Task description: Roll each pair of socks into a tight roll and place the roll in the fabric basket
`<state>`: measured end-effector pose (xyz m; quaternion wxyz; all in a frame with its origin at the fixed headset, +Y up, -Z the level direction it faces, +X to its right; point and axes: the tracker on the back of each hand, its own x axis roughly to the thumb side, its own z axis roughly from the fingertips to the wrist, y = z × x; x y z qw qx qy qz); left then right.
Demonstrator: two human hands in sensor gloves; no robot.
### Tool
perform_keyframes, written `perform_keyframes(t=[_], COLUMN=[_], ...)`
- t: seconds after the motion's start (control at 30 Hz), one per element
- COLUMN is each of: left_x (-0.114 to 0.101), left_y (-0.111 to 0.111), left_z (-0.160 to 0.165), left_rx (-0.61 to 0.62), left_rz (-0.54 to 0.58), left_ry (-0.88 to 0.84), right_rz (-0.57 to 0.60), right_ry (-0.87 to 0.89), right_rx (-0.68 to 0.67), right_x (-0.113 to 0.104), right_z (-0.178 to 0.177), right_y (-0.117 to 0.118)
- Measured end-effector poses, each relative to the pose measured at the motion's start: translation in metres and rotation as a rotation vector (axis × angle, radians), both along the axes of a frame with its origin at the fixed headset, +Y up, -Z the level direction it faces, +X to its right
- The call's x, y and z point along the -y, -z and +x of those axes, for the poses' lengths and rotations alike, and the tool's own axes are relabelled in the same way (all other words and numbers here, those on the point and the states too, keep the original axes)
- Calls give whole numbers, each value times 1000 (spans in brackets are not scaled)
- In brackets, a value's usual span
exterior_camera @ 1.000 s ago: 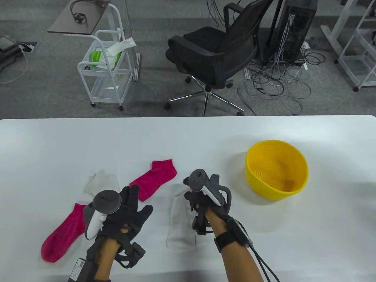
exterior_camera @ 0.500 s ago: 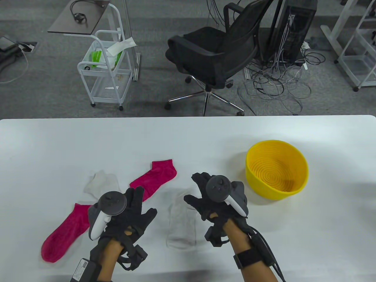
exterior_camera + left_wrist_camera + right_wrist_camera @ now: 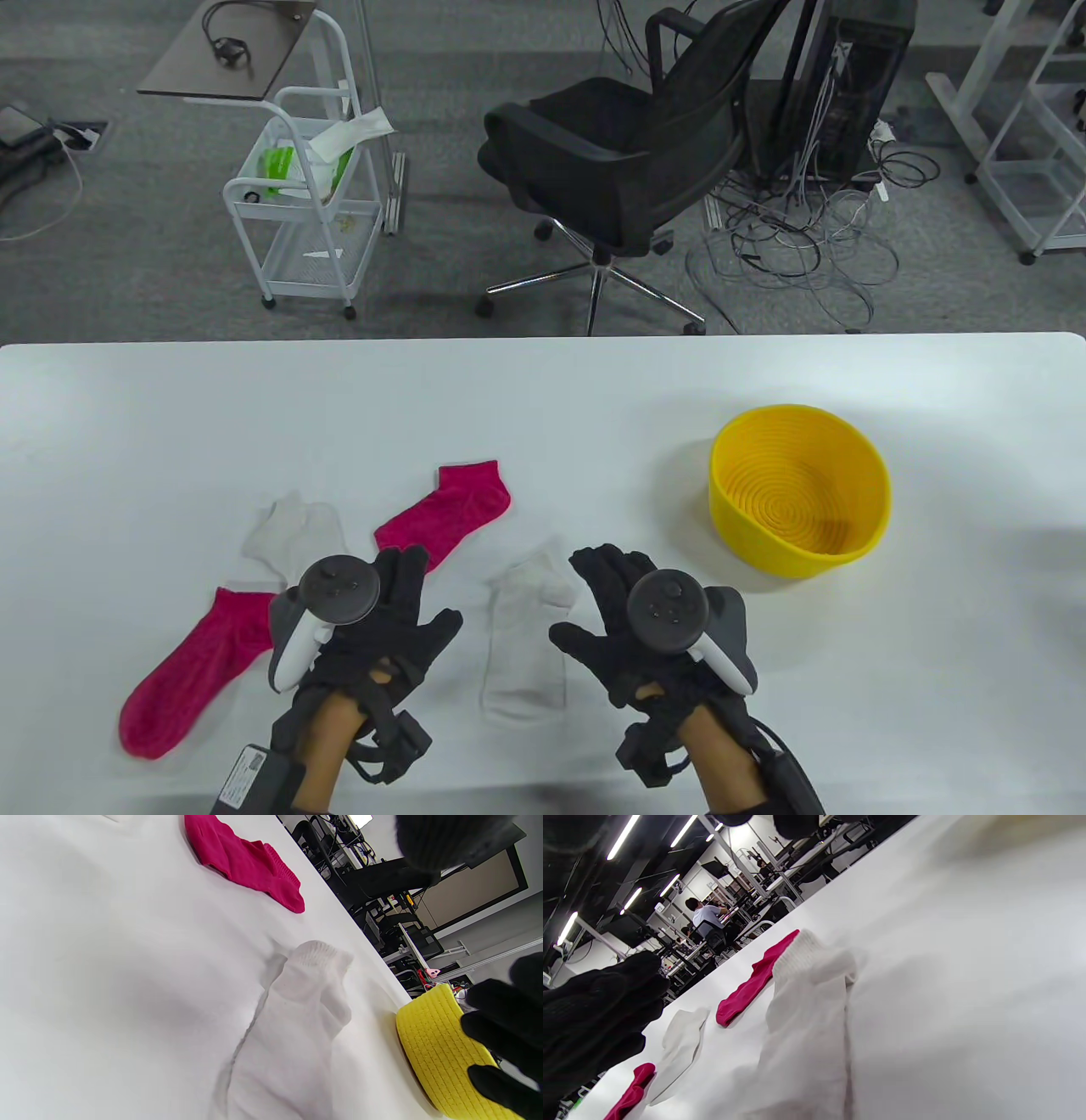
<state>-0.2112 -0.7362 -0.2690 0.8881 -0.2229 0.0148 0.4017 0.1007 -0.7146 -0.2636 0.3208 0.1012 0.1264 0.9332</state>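
A white sock (image 3: 522, 645) lies flat between my two hands, cuff pointing away from me; the wrist views show it too (image 3: 292, 1027) (image 3: 806, 1018). My left hand (image 3: 399, 594) is spread open just left of it and holds nothing. My right hand (image 3: 607, 594) is spread open just right of it, also holding nothing. The second white sock (image 3: 293, 531) lies further left. One pink sock (image 3: 445, 514) lies beyond my left hand and the other pink sock (image 3: 191, 671) lies at the near left. The yellow basket (image 3: 882, 492) stands to the right with nothing in it.
The white table (image 3: 543, 399) stretches bare behind the socks. Beyond its far edge stand a black office chair (image 3: 619, 161), a white trolley (image 3: 297, 212) and a tangle of cables (image 3: 797, 246) on the floor.
My right hand has let go of the white sock's cuff, opened and drawn back toward me and to the right. The left hand has shifted slightly right.
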Motion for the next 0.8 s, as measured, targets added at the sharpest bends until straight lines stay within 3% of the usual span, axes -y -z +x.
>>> perform_keyframes(t=[0.43, 0.8], left_x=[4, -24], left_y=[6, 48], left_z=[-4, -96], left_rx=[-27, -345], left_rz=[24, 109], left_ry=[54, 22], right_rz=[-26, -34], right_ry=[-19, -7], right_rx=[5, 49], right_x=[8, 8], right_z=[9, 16], right_y=[2, 8])
